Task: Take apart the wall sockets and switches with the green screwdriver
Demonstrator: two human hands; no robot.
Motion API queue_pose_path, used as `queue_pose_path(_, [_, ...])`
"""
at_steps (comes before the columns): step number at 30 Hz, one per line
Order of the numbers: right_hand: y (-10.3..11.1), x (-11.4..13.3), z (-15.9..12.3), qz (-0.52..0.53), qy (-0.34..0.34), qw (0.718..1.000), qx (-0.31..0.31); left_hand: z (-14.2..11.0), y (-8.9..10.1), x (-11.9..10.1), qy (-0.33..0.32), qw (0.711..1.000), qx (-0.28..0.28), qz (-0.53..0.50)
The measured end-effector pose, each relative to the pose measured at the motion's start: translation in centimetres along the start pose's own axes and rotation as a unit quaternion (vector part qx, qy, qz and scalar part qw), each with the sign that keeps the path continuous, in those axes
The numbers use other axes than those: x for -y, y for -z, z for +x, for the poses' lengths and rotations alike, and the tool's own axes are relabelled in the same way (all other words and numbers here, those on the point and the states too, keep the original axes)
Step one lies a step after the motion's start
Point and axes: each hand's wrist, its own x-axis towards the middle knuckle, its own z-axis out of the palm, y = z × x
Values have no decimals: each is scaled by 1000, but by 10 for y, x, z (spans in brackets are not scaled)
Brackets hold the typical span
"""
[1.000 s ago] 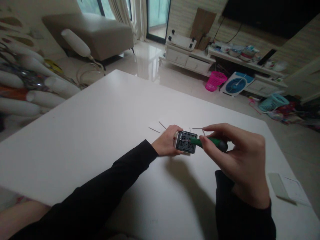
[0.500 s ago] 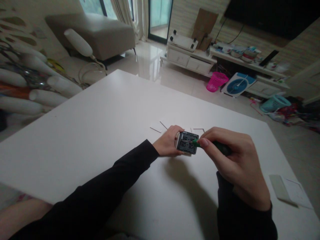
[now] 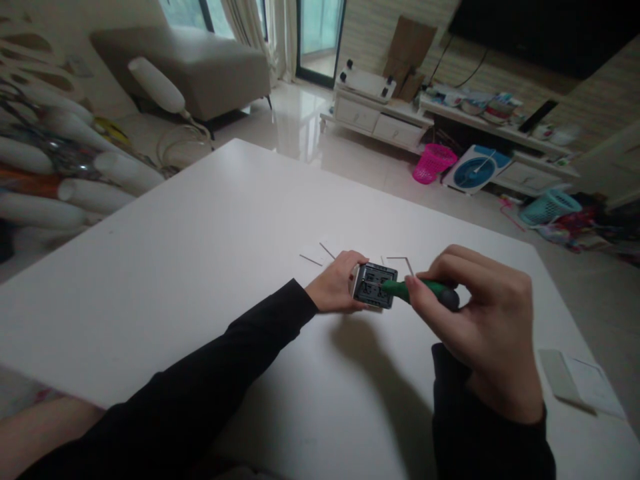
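My left hand point(image 3: 339, 283) is closed round the side of a small square electrical device point(image 3: 369, 293), raised over the white table. Its dark face, marked with black shapes, is turned towards me, and a pale side shows beneath my fingers. In my right hand point(image 3: 480, 313) is a screwdriver point(image 3: 435, 292) with a green handle and a dark end, gripped between thumb and fingers. The screwdriver points left at the device's dark face; its thin shaft crosses that face, but exactly where the tip touches is too blurred to tell.
Behind my hands, thin dark-edged white pieces lie on the white table point(image 3: 190, 247). A grey-green panel point(image 3: 563, 377) and a white panel point(image 3: 593, 385) lie near the right edge. Beyond the table are a pink basket point(image 3: 434, 163), a blue-and-white fan point(image 3: 475, 170) and a lamp with white shades point(image 3: 157, 87).
My right fingers have shifted along the screwdriver handle: they covered more of it half a second ago and now sit farther back. The left hand and the device stay nearly still.
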Motion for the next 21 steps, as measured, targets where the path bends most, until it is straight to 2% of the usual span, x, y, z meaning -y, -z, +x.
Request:
queue_pose_path(4, [-6,0,0,39,-13,999,5,1,0,-2,11,1000,0,4])
queue_pose_path(8, [-5,1,-1,107,-3,992,68,0,0,-3,23,1000,3,9])
queue_pose_path(11, [-2,3,1,122,-28,988,95,0,0,-1,15,1000,6,0])
queue_pose_path(16, [3,3,1,157,-53,981,105,-2,-3,3,6,1000,-12,-1])
queue_pose_path(21, [6,-1,-2,173,-65,979,83,-3,-3,4,12,1000,-7,13])
